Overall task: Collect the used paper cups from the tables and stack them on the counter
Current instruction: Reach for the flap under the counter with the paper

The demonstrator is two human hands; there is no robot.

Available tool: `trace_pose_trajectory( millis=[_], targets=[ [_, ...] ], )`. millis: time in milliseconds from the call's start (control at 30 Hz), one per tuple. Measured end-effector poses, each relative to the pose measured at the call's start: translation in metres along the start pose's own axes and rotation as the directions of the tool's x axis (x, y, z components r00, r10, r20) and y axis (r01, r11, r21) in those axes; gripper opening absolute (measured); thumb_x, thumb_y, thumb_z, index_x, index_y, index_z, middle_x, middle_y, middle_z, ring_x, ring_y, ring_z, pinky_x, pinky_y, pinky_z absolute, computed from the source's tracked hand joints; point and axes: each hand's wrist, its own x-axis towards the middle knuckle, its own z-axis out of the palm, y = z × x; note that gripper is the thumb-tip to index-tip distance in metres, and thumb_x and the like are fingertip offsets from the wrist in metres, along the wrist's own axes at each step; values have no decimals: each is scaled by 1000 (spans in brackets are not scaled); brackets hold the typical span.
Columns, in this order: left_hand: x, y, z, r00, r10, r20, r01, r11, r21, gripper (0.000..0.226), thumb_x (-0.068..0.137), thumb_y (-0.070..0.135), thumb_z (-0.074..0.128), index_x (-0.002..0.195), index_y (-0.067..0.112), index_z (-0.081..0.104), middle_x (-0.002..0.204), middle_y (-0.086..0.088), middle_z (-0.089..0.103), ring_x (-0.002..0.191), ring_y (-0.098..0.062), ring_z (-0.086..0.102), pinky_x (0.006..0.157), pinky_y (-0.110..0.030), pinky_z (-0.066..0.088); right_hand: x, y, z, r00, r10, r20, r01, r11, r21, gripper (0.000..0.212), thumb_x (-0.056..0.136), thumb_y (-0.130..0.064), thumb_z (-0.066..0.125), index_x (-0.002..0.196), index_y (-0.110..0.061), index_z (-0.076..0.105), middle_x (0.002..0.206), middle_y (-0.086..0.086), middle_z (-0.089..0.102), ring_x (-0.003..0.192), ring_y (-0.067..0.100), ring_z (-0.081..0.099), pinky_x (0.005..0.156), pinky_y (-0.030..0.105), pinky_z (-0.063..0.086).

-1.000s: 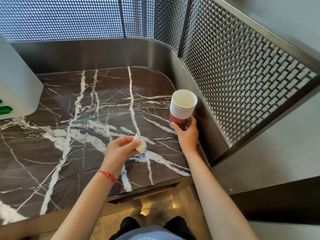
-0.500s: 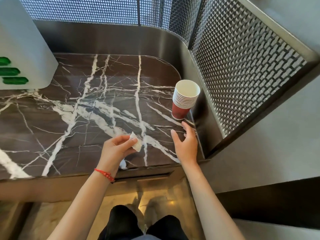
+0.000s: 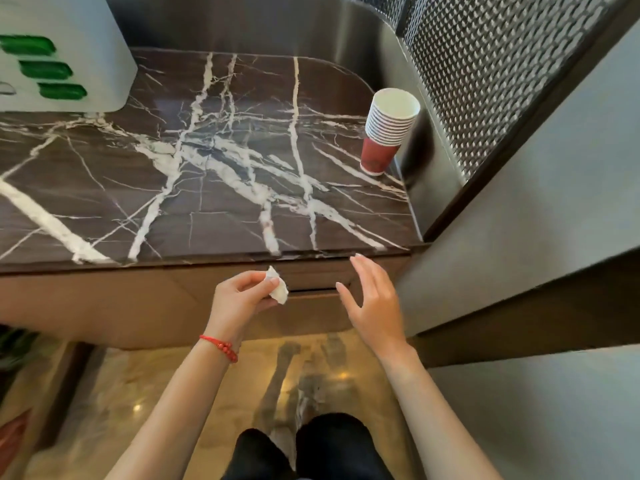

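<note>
A stack of several red paper cups with white rims stands upright at the right end of the dark marble counter, close to the steel side wall. My right hand hovers in front of the counter's front edge, fingers straight and spread, holding nothing, well below the stack. My left hand pinches a small crumpled white tissue between thumb and fingers, also in front of the counter edge. A red bead bracelet sits on my left wrist.
A white machine with green slots stands at the counter's back left. A steel splash wall and metal mesh screen enclose the back and right. A grey wall rises on the right. Glossy floor lies below, with my dark trousers.
My right hand let go of the cup stack and drew back off the counter. Both hands and the view moved back from the counter; the stack stays in place.
</note>
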Motion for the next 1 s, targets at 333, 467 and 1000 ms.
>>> trace_pose_trajectory(
  millis=[333,467,1000],
  targets=[
    [-27,-71,-29,983,-163,-89,163,987,-7,2,80,6,67,81,7,68,66,-2,72,61,-11,69,55,-17,53,-62,-6,43,983,-73,169,102,980,-172,49,82,-23,70,122,2,57,124,18,60,116,30,58,97,43,48],
    [-16,-99,-23,981,-159,-115,160,987,0,5,79,5,67,84,5,67,79,-8,70,72,-14,69,62,-19,56,-62,12,63,979,-59,196,97,976,-195,49,85,-26,66,124,2,55,127,18,58,119,30,56,98,43,45],
    [78,-178,11,965,-129,-228,106,988,-113,9,76,3,70,75,11,65,54,7,67,56,-4,64,52,-15,52,-23,110,149,956,-78,283,165,940,-299,53,89,-28,60,133,-2,47,138,14,50,131,28,44,106,45,35]
  ],
)
